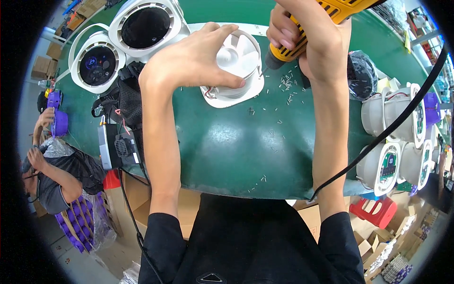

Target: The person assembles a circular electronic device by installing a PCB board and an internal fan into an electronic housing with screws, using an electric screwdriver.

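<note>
My left hand spans a white fan housing, thumb on its near side and fingers over the far rim, gripping it against the green table. White blades show inside the round housing, and thin wires come out at its lower left. Wrapped around the grip of a yellow power drill is my right hand. The drill's dark chuck points down and left, beside the housing's right edge. Loose screws lie scattered on the table to the right of the housing.
Two white units with black round faces stand at the far left, near a black mesh bag and a grey device. Several white housings with green boards line the right side. A black cable crosses there. Another person works at left.
</note>
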`<state>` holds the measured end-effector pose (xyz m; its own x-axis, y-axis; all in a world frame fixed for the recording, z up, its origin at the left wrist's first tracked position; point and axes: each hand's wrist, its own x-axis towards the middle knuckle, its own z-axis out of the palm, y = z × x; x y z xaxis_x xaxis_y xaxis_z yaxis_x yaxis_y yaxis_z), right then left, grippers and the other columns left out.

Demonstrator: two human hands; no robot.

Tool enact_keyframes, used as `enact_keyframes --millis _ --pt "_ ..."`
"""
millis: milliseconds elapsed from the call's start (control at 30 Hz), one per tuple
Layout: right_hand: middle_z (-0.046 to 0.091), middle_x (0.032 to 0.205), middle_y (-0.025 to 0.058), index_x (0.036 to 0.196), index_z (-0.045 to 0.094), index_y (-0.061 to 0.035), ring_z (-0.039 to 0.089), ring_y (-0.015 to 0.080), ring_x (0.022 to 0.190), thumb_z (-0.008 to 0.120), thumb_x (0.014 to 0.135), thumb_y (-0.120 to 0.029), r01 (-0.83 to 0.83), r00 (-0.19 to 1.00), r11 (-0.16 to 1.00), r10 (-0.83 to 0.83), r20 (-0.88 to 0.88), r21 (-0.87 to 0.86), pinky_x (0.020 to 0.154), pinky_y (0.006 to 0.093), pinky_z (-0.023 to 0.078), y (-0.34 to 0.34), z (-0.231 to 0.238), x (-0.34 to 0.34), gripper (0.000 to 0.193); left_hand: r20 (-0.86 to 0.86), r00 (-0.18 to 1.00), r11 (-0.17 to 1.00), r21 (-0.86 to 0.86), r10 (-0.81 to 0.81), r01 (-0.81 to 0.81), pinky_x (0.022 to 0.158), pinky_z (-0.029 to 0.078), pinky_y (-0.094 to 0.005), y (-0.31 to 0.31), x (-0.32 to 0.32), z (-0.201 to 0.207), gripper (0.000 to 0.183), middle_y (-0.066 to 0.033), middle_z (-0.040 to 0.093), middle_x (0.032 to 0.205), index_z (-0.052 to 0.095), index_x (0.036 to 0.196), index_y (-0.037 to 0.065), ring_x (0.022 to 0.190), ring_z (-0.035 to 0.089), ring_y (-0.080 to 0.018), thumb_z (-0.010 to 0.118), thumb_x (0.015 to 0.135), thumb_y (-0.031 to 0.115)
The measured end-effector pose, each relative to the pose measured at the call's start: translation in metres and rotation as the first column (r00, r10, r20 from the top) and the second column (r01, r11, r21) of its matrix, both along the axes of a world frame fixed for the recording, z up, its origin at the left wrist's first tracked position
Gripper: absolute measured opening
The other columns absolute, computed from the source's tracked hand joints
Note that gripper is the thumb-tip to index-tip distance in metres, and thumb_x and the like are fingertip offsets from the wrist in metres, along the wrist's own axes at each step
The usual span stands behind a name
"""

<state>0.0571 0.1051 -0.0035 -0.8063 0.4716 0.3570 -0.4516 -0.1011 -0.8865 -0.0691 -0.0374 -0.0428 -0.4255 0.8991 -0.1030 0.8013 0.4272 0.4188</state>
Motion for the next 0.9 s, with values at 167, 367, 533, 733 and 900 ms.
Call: enact_keyframes --millis 167,367,533,733,900 --pt "0.056 0.057 -0.0024 0.079 0.063 -0.0036 0.049 0.0048 0.042 0.074 0.088 -0.01 0.115 0.993 0.992 -0.114 -0.031 0.059 0.039 0.0208 0.037 0.0 -0.007 -0.004 0.016 -0.012 1.0 1.0 0.022 -0.009 0.009 0.098 0.05 -0.0383 0.002 0.0 -0.002 0.1 -0.0226 0.052 0.136 0.042 0.147 0.002 0.118 0.058 -0.0337 0.085 0.066 0.041" --pt "0.055 0.056 -0.0031 0.077 0.062 -0.0057 0.047 0.0046 0.041 0.074 0.089 -0.012 0.101 0.994 0.989 -0.104 0.022 0.106 0.039 0.0205 0.036 -0.007 0.003 0.001 0.018 -0.017 1.0 0.999 0.047 -0.026 0.027 0.096 0.05 -0.0386 0.0 -0.002 -0.007 0.097 -0.0223 0.052 0.135 0.044 0.146 0.004 0.117 0.057 -0.0331 0.086 0.067 0.039" --pt "0.055 0.056 -0.0034 0.077 0.062 -0.0061 0.047 0.0048 0.041 0.074 0.089 -0.013 0.091 0.995 0.993 -0.093 0.033 0.076 0.039 0.0207 0.034 -0.003 0.003 0.004 0.018 -0.01 1.0 0.999 0.05 -0.013 0.013 0.096 0.05 -0.0382 0.002 0.002 -0.004 0.094 -0.0213 0.054 0.132 0.046 0.144 0.004 0.116 0.057 -0.0327 0.086 0.067 0.039" --pt "0.055 0.056 -0.0035 0.077 0.063 -0.0063 0.047 0.0046 0.041 0.073 0.09 -0.011 0.067 0.995 0.996 -0.071 0.076 0.056 0.039 0.0208 0.034 -0.007 0.009 0.004 0.017 -0.03 0.999 0.999 0.047 -0.014 0.015 0.095 0.05 -0.0377 0.0 0.0 -0.004 0.092 -0.0208 0.054 0.131 0.047 0.142 0.003 0.113 0.058 -0.0327 0.085 0.067 0.039" --pt "0.054 0.056 -0.0035 0.081 0.062 -0.0056 0.047 0.0054 0.041 0.075 0.088 -0.013 0.285 0.953 0.942 -0.298 0.051 0.178 0.039 0.0211 0.037 -0.005 0.0 0.003 0.017 -0.015 1.0 0.998 0.053 -0.025 0.025 0.095 0.05 -0.0374 0.0 -0.002 -0.007 0.094 -0.0213 0.053 0.132 0.046 0.144 0.005 0.113 0.059 -0.0334 0.086 0.066 0.039"
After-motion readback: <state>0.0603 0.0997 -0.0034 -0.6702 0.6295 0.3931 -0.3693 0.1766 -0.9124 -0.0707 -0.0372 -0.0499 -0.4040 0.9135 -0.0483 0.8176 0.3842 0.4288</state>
